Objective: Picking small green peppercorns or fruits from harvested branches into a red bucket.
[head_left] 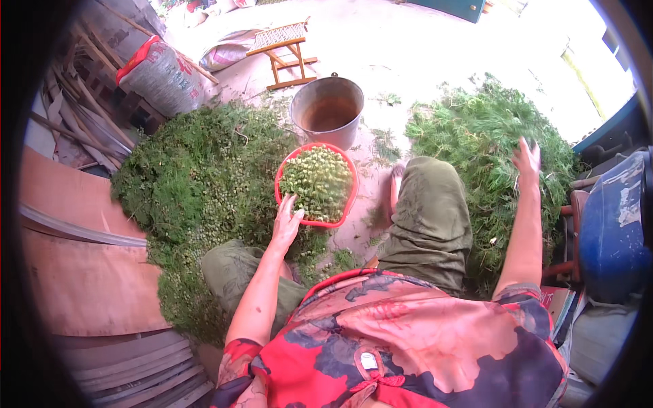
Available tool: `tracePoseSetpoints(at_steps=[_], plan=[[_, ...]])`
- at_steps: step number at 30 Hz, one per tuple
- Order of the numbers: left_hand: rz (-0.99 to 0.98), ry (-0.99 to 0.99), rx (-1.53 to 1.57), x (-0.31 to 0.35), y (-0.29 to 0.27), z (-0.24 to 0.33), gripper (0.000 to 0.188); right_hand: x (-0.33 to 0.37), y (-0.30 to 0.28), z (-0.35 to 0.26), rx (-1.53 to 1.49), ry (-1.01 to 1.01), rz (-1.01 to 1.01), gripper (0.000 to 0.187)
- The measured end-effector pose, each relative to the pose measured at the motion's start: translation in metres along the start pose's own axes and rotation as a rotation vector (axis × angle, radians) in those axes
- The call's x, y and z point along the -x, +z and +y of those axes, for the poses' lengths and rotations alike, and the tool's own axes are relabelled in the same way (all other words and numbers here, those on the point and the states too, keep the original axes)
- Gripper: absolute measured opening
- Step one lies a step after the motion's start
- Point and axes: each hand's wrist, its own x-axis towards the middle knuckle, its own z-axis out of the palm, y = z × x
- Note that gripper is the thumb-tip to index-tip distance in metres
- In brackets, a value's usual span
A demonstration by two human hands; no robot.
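Note:
A red plastic basin (354, 178) stands on the floor in front of me, filled with small pale-green round cones or seed pods (318, 178). My left hand (287, 221) rests at the basin's near-left rim with its fingers apart, the tips reaching over the edge. To my right lies a pile of feathery green branches (469, 132). Over that pile's right side is my right hand (527, 160), somewhat blurred, its fingers spread and nothing visible in them. Left of the basin spreads a large heap of darker green sprigs mixed with pods (204, 170).
A deep metal bucket (340, 136) stands just beyond the basin. Farther back are a small wooden folding stool (289, 53) and a full sack (163, 78). Wooden boards (88, 279) line the left. A blue drum (615, 224) stands at the right.

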Motion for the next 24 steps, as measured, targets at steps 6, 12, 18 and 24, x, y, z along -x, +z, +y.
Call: tracePoseSetpoints(at_steps=[6,12,18,24], plan=[[-0.103,0.112,-0.386,-0.044,0.033,0.009,0.062,0.04,-0.082,0.177,-0.007,0.386,0.04,0.024],[-0.204,0.029,-0.711,-0.077,0.059,0.03,0.074,0.114,-0.028,0.218,0.229,0.554,-0.204,0.019],[-0.19,0.192,-0.818,-0.038,0.056,0.014,0.077,0.075,0.019,0.145,-0.056,0.381,-0.231,0.018],[-0.098,0.148,-0.752,-0.015,0.047,-0.004,0.072,0.043,0.119,-0.01,-0.293,0.14,-0.342,0.019]])
